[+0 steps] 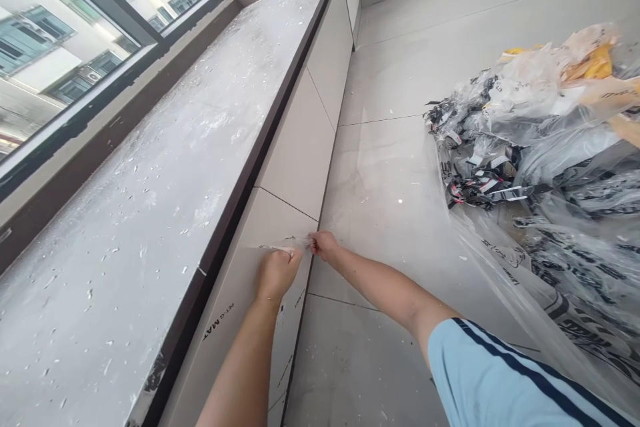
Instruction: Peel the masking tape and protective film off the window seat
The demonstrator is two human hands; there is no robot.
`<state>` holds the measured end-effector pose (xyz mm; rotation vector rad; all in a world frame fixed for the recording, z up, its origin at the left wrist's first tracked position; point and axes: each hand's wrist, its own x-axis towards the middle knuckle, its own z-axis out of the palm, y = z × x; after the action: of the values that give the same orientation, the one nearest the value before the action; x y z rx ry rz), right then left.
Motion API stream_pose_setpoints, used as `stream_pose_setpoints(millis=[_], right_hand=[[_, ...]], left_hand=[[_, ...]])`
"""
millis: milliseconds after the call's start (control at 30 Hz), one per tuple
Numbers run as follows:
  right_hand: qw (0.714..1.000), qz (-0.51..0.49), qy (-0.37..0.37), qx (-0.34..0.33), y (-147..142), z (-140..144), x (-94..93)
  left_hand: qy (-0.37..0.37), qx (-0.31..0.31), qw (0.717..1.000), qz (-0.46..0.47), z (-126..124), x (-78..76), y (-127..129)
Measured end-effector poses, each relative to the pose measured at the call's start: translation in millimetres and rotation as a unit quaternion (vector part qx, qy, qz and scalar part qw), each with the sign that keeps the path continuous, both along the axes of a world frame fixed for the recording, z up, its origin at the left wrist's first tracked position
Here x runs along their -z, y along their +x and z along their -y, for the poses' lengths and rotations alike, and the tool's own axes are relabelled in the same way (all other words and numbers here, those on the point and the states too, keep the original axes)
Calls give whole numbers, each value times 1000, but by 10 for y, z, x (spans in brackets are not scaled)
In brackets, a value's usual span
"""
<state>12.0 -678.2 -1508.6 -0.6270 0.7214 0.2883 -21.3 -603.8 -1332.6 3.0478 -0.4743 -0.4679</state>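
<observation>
Both fists grip a clear protective film [273, 247] along the upper part of a pale cabinet door [250, 293]. My left hand [278, 272] is closed on the film, knuckles up, close to the door's face. Just beyond it, my right hand [324, 245] pinches the same film near the door's outer lower edge. Between the two hands the film is stretched and crumpled. Printed lettering, partly reading "PET-G MAT", shows on the film lower down the door. The door panels [300, 147] farther along bear no lettering that I can see.
A dusty windowsill ledge [165, 167] with a dark edge runs above the cabinets, strewn with small bits of debris. Windows [100, 27] stand at the left. On the tiled floor [390, 180], a large heap of crumpled plastic film [540, 147] lies at the right.
</observation>
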Motion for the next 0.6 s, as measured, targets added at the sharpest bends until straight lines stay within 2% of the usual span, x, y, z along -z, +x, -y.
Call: stream_pose_setpoints(millis=[100,233,367,600], right_hand=[[1000,4,-12,14,-65,2,-8],[1000,6,-25,5,-227,27,-28],[999,3,-35,-12,-432,23,-141],[999,-7,-22,-49,-928,-50,-500]], left_hand=[[42,79,996,-15,-50,-2,21],[87,137,986,-37,-91,-7,35],[121,164,978,-52,-86,-26,20],[157,185,968,-63,-62,-63,-11]])
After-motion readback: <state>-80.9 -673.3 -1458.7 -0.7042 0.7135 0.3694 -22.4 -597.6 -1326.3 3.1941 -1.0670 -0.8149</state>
